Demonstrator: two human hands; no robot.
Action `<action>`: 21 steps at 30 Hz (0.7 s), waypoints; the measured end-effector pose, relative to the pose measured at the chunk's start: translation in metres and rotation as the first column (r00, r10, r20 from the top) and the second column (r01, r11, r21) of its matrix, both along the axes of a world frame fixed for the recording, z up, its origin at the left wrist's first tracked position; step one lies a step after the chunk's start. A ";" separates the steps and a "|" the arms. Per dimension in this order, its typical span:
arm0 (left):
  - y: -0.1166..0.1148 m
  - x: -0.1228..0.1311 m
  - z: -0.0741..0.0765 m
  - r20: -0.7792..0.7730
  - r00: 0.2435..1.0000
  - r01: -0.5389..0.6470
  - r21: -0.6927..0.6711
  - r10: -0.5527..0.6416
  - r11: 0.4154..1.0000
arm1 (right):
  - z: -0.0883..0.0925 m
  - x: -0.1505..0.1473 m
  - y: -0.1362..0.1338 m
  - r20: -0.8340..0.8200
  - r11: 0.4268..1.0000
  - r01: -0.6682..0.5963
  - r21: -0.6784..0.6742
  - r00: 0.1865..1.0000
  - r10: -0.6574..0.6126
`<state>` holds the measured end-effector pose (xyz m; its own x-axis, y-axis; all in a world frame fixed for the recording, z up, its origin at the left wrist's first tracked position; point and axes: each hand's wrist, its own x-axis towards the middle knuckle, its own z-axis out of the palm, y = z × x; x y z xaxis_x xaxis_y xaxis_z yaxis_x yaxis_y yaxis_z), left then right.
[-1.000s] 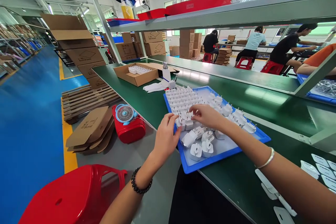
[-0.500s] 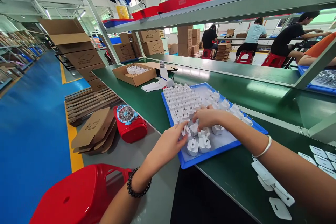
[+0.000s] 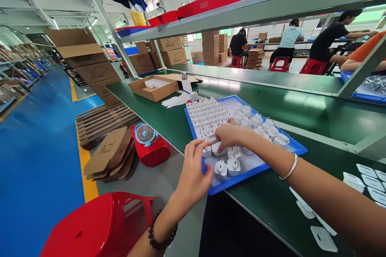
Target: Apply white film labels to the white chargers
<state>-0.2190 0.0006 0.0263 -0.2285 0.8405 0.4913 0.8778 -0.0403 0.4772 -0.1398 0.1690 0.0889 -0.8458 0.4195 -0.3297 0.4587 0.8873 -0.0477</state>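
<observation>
A blue-rimmed tray point(image 3: 238, 183) holds packed rows of white plug chargers point(image 3: 208, 114) with metal pins pointing up, and looser ones along its right side. My right hand point(image 3: 230, 134) reaches over the tray, fingers bent down onto a white charger point(image 3: 216, 149) lying near the left rim. Part of that charger is covered by the fingers. My left hand point(image 3: 193, 170) is at the tray's left edge, fingers curved and apart, with nothing visible in it. Two upright chargers point(image 3: 227, 168) stand by the near corner.
An open cardboard box point(image 3: 153, 92) with white parts and a white glove point(image 3: 176, 100) lie farther along the green bench point(image 3: 259, 204). Flat white plates point(image 3: 324, 237) lie at right. A shelf point(image 3: 211, 18) spans above. A red stool point(image 3: 87, 225) stands left; people sit beyond.
My left hand has drawn back toward me and left from the chargers, its fingers opening. My right hand has shifted slightly left.
</observation>
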 end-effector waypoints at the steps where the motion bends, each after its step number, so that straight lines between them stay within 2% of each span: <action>1: -0.007 0.004 0.004 0.044 0.994 0.097 -0.027 -0.095 0.995 | -0.003 0.003 -0.001 -0.051 1.000 -0.004 0.020 0.999 0.005; 3: -0.017 0.011 0.006 0.116 0.963 0.255 -0.109 -0.243 0.961 | -0.009 0.007 -0.006 -0.148 0.998 -0.004 0.062 0.989 0.014; 4: -0.019 0.013 0.005 0.139 0.950 0.300 -0.148 -0.280 0.943 | -0.012 0.008 -0.009 -0.192 0.997 -0.004 0.078 0.981 0.018; 6: -0.017 0.014 -0.004 0.153 0.949 0.302 -0.186 -0.276 0.935 | -0.016 0.009 -0.016 -0.259 0.996 0.001 0.090 0.966 0.023; 9: -0.009 0.011 -0.022 0.080 0.984 0.170 -0.138 -0.160 0.976 | -0.014 0.010 -0.022 -0.316 0.999 0.014 0.036 0.949 -0.002; 12: -0.003 0.006 -0.035 -0.094 0.995 0.016 -0.053 -0.021 0.998 | -0.002 0.021 -0.020 -0.349 0.998 0.042 -0.049 0.936 -0.057; 16: 0.001 0.001 -0.039 -0.259 0.957 -0.123 0.049 0.132 0.991 | 0.010 0.044 -0.010 -0.340 0.977 0.187 -0.102 0.916 -0.211; 19: 0.004 -0.001 -0.037 -0.272 0.949 -0.150 0.056 0.160 0.987 | 0.005 0.053 -0.006 -0.238 0.941 0.284 -0.182 0.916 -0.322; 21: 0.005 -0.002 -0.035 -0.258 0.952 -0.162 0.029 0.164 0.986 | -0.001 0.053 -0.005 -0.159 0.909 0.300 -0.290 0.922 -0.354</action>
